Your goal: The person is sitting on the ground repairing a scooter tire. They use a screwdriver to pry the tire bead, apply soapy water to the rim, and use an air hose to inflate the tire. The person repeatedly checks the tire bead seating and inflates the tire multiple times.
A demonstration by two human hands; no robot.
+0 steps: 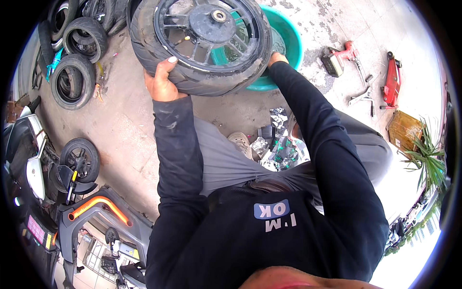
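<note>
A motorcycle wheel (211, 24), a worn black tyre on a dark spoked rim, is tilted over the near left part of a green water basin (294, 36). My left hand (162, 83) grips the tyre at its near left edge, thumb lying on the sidewall. At the opposite edge my right hand (277, 59) is against the tyre above the basin's rim; its fingers are hidden behind the wheel. Water shows in the basin, and its green wall appears between the spokes.
Several old tyres (73, 82) lie at the far left. On the right are a red impact wrench (344, 55), hand tools (362, 98), a red floor jack (392, 79) and a potted plant (428, 154). Scooters (36, 168) stand at left; crumpled foil packaging (284, 149) lies by my feet.
</note>
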